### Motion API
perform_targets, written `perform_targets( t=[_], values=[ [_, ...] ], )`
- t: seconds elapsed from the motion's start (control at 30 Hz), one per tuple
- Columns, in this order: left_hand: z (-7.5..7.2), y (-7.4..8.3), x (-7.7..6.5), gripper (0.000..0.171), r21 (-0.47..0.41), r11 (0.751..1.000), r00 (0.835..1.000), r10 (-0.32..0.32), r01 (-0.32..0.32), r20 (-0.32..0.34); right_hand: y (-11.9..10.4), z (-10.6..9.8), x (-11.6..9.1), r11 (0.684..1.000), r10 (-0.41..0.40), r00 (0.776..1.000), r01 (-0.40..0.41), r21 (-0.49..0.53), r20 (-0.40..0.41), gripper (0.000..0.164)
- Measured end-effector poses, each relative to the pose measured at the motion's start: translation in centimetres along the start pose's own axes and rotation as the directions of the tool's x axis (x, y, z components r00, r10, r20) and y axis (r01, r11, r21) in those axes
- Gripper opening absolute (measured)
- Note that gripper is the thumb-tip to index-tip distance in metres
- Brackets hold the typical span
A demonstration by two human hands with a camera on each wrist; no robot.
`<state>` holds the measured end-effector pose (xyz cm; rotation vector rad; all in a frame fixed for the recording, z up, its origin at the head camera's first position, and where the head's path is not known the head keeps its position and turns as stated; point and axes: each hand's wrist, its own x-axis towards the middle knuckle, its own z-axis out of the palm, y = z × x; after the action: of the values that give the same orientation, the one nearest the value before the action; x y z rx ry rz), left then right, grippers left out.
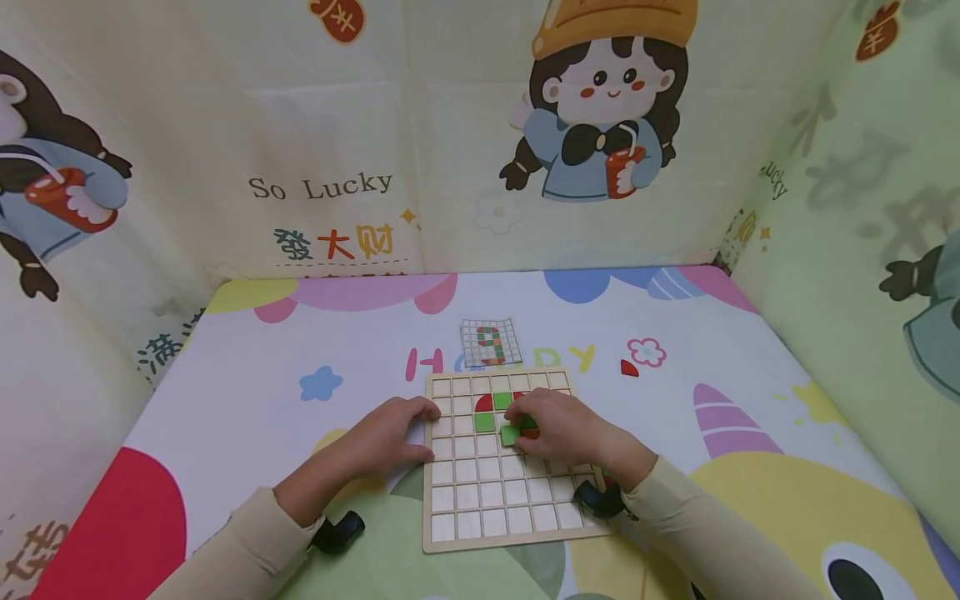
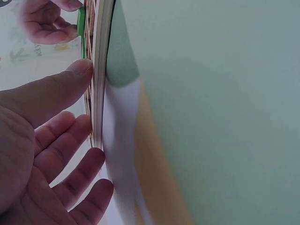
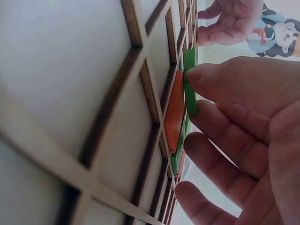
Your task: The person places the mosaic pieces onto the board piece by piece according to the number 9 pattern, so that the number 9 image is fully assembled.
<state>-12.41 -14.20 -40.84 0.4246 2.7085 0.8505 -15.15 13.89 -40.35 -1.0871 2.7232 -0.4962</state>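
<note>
A wooden grid board (image 1: 457,523) lies on the table. My left hand (image 1: 378,437) rests against its left edge, thumb and fingers spread and touching the rim. Over the board, my right hand (image 1: 566,429) pinches a green square tile (image 1: 510,436) between thumb and forefinger. In the right wrist view that green tile (image 3: 190,79) stands on edge above an orange tile (image 3: 175,112) in the grid. A red rounded tile (image 1: 484,404) and green squares (image 1: 485,422) sit in upper cells. My right hand partly hides further red and green tiles.
Behind the board lies a pattern card (image 1: 468,337) with a coloured figure on a grid. A loose red tile (image 1: 629,368) is on the patterned tablecloth at the right. Printed cloth walls (image 1: 450,225) enclose the table's back and sides.
</note>
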Motion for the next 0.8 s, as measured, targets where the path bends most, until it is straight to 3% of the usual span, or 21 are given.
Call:
perform_targets(
  t=[0.8],
  values=[
    [-0.03, -0.02, 0.19, 0.048, 0.014, 1.000, 1.000, -0.013, 0.013, 0.013, -0.27, -0.14, 0.20, 1.000, 0.006, 0.999, -0.007, 0.020, 0.041, 0.023]
  ],
)
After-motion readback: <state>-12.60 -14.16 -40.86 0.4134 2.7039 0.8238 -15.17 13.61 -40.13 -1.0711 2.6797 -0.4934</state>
